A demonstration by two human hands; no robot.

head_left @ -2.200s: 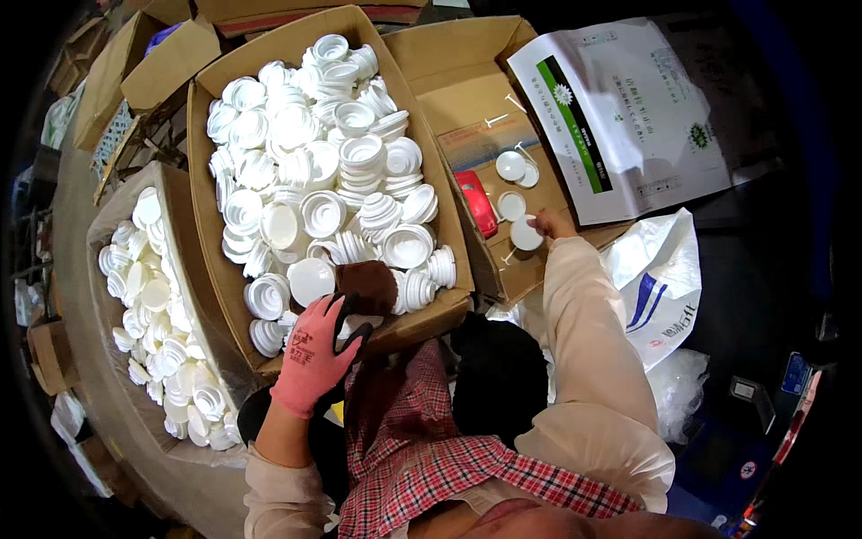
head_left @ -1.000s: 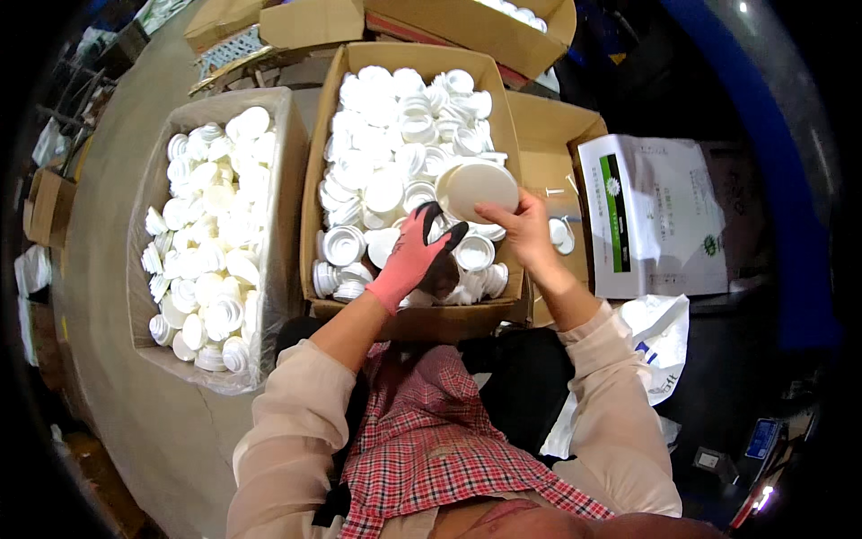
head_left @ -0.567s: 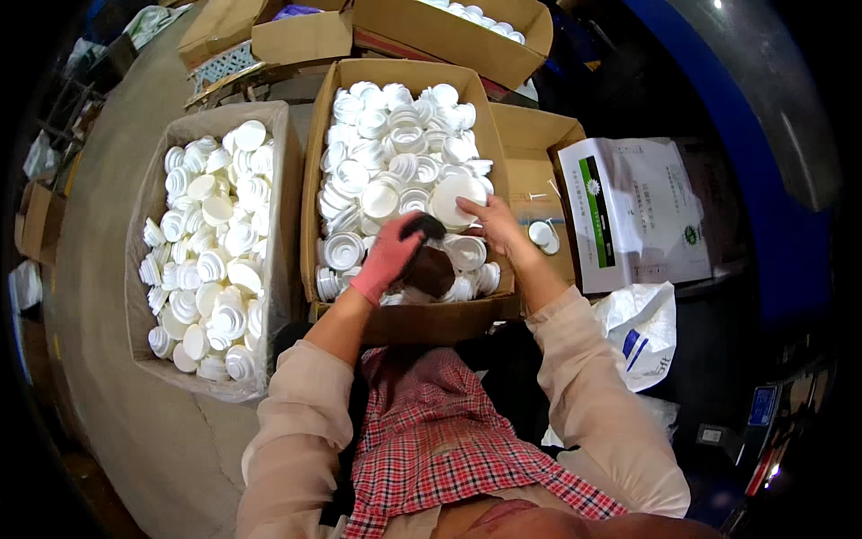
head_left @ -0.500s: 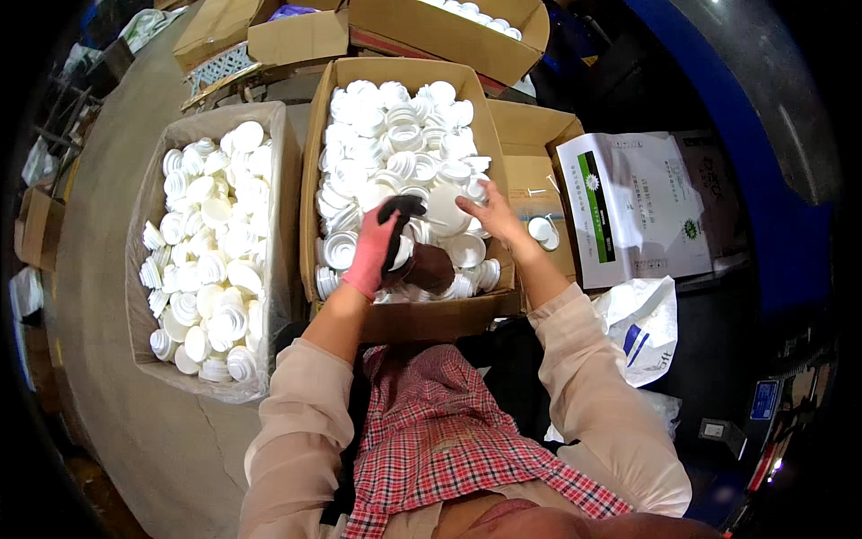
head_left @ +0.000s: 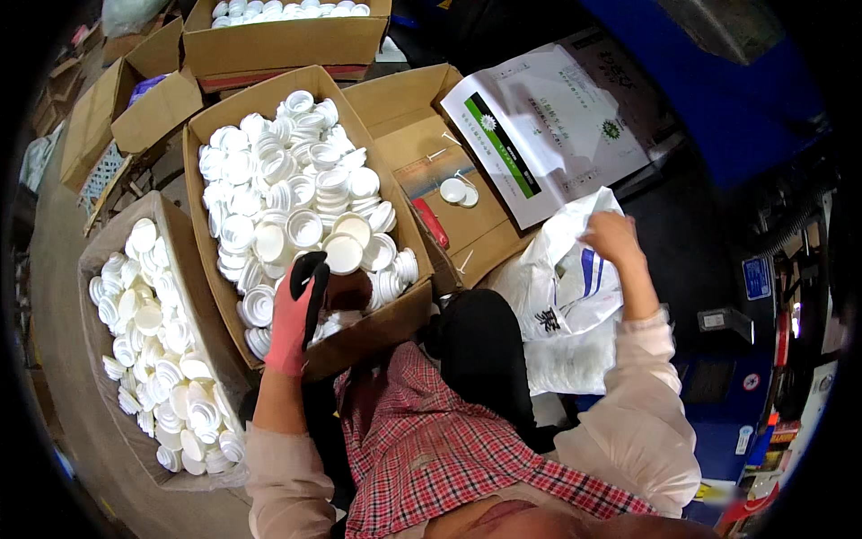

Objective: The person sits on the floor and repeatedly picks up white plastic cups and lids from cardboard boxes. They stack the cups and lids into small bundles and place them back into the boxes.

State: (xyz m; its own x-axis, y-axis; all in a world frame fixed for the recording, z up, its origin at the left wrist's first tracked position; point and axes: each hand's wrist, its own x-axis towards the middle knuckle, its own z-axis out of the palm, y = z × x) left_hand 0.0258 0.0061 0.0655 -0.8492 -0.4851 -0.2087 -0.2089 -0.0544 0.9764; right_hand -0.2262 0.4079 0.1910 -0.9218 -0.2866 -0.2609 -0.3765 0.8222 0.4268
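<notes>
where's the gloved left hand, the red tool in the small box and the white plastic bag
gloved left hand (head_left: pixel 294 314), head view, back of the pink glove
red tool (head_left: pixel 431 222), head view, middle of its length
white plastic bag (head_left: pixel 561 278), head view, crumpled front face

Count so far: three cardboard boxes packed with white caps (way too many to count), two loose caps in smaller open box, one red tool, one white plastic bag.
</notes>
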